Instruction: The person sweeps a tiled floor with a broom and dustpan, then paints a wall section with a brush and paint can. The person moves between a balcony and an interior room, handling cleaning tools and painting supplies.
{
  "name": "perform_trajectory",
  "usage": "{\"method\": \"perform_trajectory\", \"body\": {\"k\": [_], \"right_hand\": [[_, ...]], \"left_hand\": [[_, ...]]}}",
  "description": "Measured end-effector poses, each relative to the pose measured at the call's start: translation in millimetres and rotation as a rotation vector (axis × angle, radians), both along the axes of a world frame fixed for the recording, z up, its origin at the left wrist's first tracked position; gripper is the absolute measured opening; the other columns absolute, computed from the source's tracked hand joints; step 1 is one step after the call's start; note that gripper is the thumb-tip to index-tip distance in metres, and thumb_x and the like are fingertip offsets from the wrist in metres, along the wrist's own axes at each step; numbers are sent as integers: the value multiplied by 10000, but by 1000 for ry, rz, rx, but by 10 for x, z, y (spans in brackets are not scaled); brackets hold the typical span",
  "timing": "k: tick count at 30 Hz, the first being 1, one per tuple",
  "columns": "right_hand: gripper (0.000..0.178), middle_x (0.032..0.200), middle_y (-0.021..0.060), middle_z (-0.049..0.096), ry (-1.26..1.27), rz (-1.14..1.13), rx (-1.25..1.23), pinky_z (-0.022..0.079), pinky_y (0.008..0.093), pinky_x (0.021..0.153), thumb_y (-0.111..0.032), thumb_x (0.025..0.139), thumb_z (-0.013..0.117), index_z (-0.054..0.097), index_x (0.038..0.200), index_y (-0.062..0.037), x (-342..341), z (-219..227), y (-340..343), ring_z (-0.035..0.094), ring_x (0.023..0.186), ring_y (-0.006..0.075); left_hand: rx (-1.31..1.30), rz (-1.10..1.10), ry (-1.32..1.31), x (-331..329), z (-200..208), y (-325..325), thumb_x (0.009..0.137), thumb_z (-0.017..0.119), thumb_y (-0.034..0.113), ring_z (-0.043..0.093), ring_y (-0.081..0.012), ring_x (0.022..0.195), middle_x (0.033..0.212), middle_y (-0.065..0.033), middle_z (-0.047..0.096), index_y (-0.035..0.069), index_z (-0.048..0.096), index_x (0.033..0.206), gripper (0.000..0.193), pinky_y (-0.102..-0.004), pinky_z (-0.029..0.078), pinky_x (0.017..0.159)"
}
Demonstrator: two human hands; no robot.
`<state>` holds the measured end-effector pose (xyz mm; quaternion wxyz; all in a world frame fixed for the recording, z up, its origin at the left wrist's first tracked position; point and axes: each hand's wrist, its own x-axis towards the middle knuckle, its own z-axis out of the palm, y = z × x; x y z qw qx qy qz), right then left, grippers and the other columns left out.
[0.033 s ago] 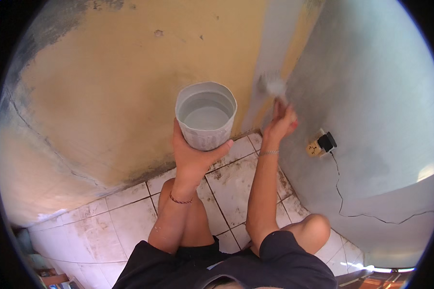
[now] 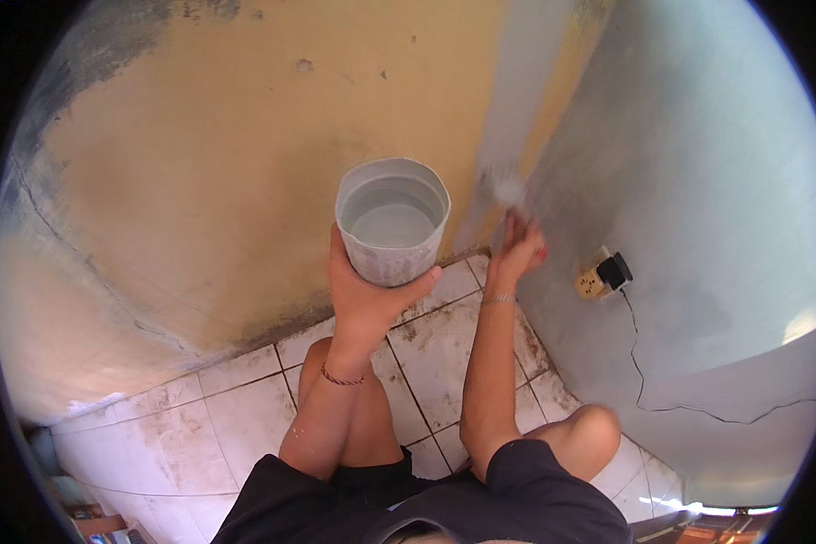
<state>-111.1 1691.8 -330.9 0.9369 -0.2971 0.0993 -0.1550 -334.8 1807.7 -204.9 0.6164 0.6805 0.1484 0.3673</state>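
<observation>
My left hand (image 2: 364,301) is wrapped round the lower part of a whitish plastic tub (image 2: 394,264), held up in front of the wall. Pale grey liquid, like paint (image 2: 390,226), shows inside it. At the corner, my right hand (image 2: 519,247) is closed round the handle of a paintbrush (image 2: 506,188). Its bristles are smeared by motion and lie against or close over a grey stripe (image 2: 517,95) on the yellow wall (image 2: 218,172); I cannot tell if they touch. Most of the handle is hidden by my fingers.
A grey wall (image 2: 698,199) meets the yellow one at the right. On it sits a socket (image 2: 590,283) with a black plug (image 2: 615,270), its thin cord (image 2: 639,363) trailing right. Below lie dirty white floor tiles (image 2: 435,363) and my bent knees. Assorted items crowd the lower left edge.
My right hand and the brush have moved down and slightly left along the stripe. The tub in my left hand has shifted very slightly right and down.
</observation>
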Motion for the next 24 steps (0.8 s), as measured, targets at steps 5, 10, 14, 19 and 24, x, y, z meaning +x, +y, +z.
{"method": "perform_trajectory", "body": {"k": [5,10,14,19,24], "right_hand": [[296,1134,270,618,337,-45,-270,648,441,795,-35,879,651,523,1090,129,24,-1161,-234,700,936,367],[206,1023,198,648,194,-29,-479,639,381,673,-41,866,681,550,979,72,242,207,123,682,833,239],[101,1014,199,659,-465,-98,-242,642,424,828,-17,955,595,559,886,48,-78,1902,-148,706,848,283],[92,998,125,658,-532,-45,-167,632,446,887,-49,964,616,573,900,1,-63,1694,-135,694,911,270],[115,1110,161,653,182,-4,-108,633,430,839,-53,966,607,565,1023,38,38,-693,-289,681,971,300]], "left_hand": [[-71,-65,-83,66,-7,-38,593,939,140,597,-212,1104,1188,-129,617,1,459,1263,835,-360,486,953],[-31,-24,-80,22,-48,45,601,934,136,597,-212,1105,1188,-139,613,-5,453,1261,828,-359,487,952],[-50,-26,-87,86,-56,20,603,933,140,598,-217,1109,1190,-147,612,-10,452,1262,829,-360,489,949],[-51,-5,-56,87,-51,26,599,934,150,598,-226,1112,1196,-152,611,-17,453,1268,841,-363,485,953],[30,25,-77,183,11,-74,588,939,148,597,-233,1111,1195,-148,611,-17,459,1259,842,-367,481,957]]}}
